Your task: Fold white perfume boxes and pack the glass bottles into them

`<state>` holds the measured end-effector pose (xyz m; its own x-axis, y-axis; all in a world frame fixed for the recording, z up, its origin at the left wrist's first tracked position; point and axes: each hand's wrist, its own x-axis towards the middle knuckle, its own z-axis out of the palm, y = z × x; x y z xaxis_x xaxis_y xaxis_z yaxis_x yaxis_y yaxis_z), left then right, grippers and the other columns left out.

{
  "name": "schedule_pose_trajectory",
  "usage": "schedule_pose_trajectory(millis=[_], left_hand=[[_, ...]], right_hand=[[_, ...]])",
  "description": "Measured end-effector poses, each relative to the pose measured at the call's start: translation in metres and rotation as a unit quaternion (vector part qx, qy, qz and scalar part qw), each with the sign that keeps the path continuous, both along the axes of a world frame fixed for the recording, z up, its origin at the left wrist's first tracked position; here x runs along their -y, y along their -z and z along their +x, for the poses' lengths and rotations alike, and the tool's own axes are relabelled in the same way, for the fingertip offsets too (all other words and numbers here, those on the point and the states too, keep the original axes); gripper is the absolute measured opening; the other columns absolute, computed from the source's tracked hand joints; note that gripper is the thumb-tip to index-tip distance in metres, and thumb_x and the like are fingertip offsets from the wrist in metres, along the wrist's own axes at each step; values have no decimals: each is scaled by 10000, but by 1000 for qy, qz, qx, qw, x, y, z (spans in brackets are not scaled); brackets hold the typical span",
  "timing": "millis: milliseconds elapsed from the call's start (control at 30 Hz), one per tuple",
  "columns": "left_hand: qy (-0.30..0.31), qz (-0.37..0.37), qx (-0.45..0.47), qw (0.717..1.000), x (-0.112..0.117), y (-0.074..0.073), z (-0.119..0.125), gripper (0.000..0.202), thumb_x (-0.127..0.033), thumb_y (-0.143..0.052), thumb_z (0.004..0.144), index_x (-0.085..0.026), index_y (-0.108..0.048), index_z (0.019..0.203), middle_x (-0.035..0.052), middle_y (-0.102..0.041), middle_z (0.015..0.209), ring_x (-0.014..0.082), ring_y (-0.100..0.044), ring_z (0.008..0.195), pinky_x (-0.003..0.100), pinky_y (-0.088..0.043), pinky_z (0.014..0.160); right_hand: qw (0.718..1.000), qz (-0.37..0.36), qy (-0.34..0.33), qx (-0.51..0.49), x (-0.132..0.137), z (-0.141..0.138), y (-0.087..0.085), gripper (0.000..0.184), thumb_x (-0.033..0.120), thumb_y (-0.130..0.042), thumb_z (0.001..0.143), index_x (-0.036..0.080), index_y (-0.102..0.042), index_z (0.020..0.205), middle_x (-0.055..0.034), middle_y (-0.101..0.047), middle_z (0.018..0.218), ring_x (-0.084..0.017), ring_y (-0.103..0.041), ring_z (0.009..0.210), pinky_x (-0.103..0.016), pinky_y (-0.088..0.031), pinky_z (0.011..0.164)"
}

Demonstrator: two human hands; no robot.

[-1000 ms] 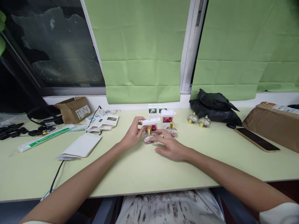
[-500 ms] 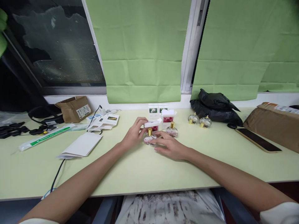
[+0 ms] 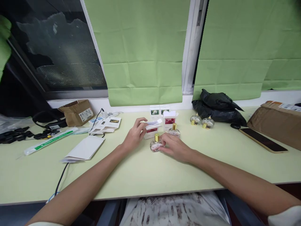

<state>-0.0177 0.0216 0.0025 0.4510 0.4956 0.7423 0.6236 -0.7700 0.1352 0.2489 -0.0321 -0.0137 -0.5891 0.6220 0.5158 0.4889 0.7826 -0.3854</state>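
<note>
My left hand [image 3: 134, 135] grips a small white box with a red flower picture [image 3: 152, 129], its top flap open, tilted on the pale green table [image 3: 141, 172]. My right hand [image 3: 173, 145] is closed on a round glass perfume bottle with a gold cap [image 3: 155, 145], held just right of the box near the tabletop. A second such bottle [image 3: 174, 130] stands behind my right hand. Another red-flower box [image 3: 169, 119] with an open flap stands behind it.
Two white boxes [image 3: 158, 110] stand by the wall. Two more bottles [image 3: 201, 121] lie before a black bag [image 3: 217, 106]. A phone [image 3: 262, 140] and brown parcel [image 3: 277, 122] are at right. Flat cartons [image 3: 105, 123], white paper [image 3: 84, 148], a cardboard box [image 3: 76, 112] and cables are at left.
My right hand closed on the bottle and drew it right and nearer to me, away from the box. My left hand tilted the box, its flap lifted.
</note>
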Motion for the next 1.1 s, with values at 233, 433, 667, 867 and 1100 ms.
schedule_pose_trajectory(millis=[233, 433, 667, 867, 1100], left_hand=[[-8, -5, -3, 1000, 0, 1, -1, 217, -157, -451, 1068, -249, -561, 1231, 95, -550, 1349, 161, -669, 954, 299, -570, 756], [-8, 27, -57, 998, -4, 5, -5, 257, -134, -432, 1051, -253, -591, 1215, 110, -502, 1432, 179, -661, 1012, 296, -574, 721], [1, 25, -121, 992, 3, 5, -3, 277, -183, -431, 1065, -262, -643, 1224, 97, -482, 1522, 249, -620, 1259, 371, -609, 894], [53, -26, -78, 995, 15, 3, 7, 255, -236, -502, 1059, -281, -648, 1263, 75, -521, 1498, 226, -591, 1339, 389, -565, 1072], [67, -110, -11, 992, 27, 2, 15, 306, -278, -564, 1035, -316, -609, 1335, 50, -609, 1399, 223, -652, 1273, 372, -579, 1071]], right_hand=[[998, -50, -12, -34, 5, 7, -6, 544, 409, -658, 1019, 258, -404, 1475, -92, -699, 1205, -247, -675, 1014, -415, -551, 882], [990, 116, -39, -64, 7, 14, -11, 340, 241, -628, 1019, 262, -572, 1354, -105, -679, 1181, -261, -660, 1079, -435, -562, 922], [957, 172, 62, -223, 9, 17, -19, 318, 261, -633, 1011, 266, -540, 1316, -123, -660, 1205, -306, -646, 1144, -501, -583, 956], [959, 118, 80, -247, 10, 17, -23, 279, 333, -592, 1038, 286, -542, 1309, -117, -651, 1246, -315, -646, 1202, -520, -566, 1035], [974, 78, 27, -210, 11, 15, -23, 244, 302, -573, 1041, 269, -551, 1281, -105, -654, 1188, -268, -662, 1083, -413, -627, 873]])
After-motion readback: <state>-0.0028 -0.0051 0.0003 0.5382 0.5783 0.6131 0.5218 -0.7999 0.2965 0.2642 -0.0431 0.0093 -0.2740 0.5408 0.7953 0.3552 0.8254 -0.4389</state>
